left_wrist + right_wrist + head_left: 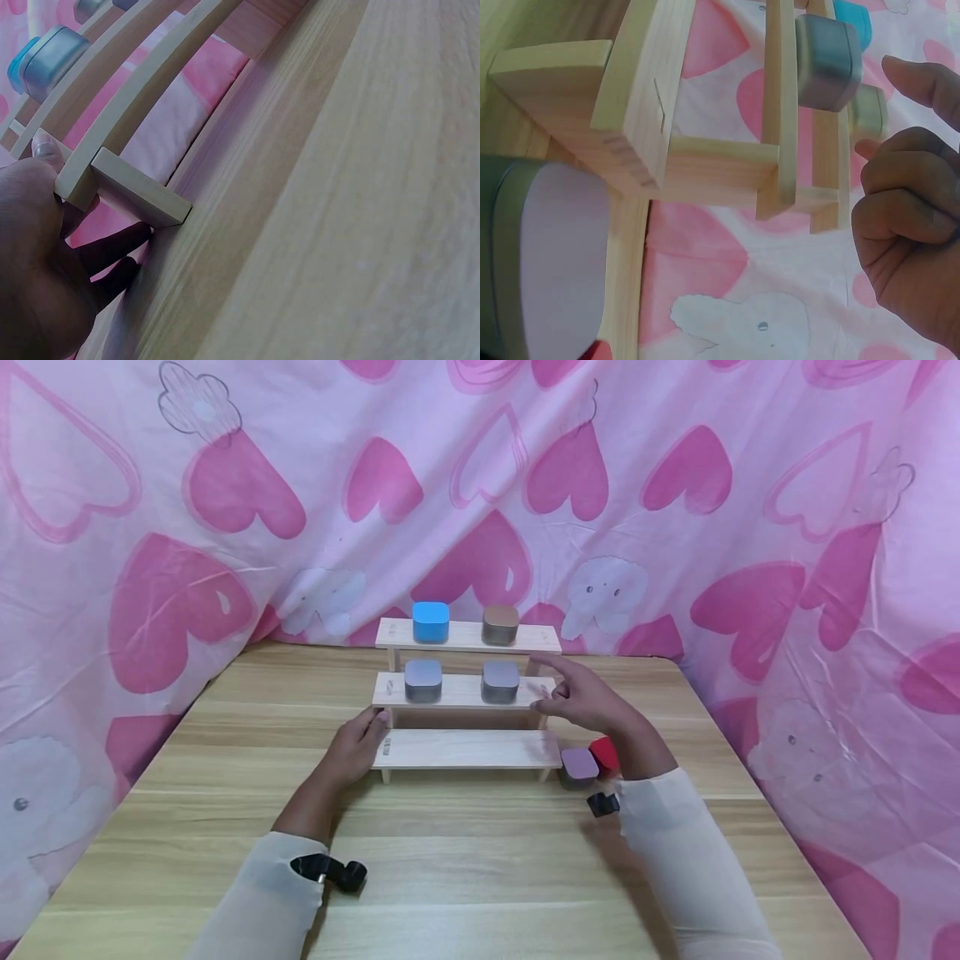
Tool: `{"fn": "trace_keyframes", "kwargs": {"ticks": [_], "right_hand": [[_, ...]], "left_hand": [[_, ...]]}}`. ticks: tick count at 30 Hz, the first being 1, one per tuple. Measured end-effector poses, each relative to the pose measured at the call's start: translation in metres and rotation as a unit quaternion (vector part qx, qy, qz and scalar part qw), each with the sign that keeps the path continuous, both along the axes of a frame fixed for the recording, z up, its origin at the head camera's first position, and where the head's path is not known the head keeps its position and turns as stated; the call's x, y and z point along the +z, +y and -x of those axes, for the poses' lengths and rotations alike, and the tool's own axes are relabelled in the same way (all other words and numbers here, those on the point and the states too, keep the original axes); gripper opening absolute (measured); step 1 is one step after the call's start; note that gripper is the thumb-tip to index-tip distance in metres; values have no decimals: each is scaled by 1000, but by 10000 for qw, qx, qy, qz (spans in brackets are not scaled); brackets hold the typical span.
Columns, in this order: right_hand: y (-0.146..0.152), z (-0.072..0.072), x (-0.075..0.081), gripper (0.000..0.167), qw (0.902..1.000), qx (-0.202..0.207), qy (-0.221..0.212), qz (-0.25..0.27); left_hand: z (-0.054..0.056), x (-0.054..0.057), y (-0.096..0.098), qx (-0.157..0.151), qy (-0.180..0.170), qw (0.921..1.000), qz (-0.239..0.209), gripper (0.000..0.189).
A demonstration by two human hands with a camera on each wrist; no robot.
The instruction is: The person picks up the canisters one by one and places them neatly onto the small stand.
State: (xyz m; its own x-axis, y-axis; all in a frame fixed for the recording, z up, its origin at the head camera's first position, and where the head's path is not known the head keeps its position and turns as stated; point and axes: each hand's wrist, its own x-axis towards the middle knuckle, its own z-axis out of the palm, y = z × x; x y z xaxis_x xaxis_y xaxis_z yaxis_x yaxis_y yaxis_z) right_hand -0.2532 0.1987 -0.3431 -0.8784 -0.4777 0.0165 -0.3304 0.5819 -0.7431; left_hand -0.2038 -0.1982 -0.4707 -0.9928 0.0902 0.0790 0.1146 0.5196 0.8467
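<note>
Rack [465, 749] runs left-to-right on the bench [465, 868], with my left hand [356, 747] gripping its left end so that's nearer, and my right hand [588, 695] empty by the other, thumb and index apart.

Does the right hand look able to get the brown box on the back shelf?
Probably yes: the right hand is near, holding nothing, and the brown box looks unobstructed from the right.
</note>
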Motion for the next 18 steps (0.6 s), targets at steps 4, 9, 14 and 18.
{"fn": "trace_keyframes", "kwargs": {"ticks": [4,9,14,18], "right_hand": [[7,-7,0,82,10000,25,-18,44],[16,-16,-2,86,9998,-161,-101,25],[25,-23,-4,89,9995,-317,-48,36],[33,-27,-8,88,9993,-354,-70,44]], "left_hand": [[0,0,0,-7,-15,10000,12,55],[2,0,-1,36,43,10000,36,54],[4,0,-1,48,45,10000,35,55],[4,-3,0,52,2,10000,47,55]]}}
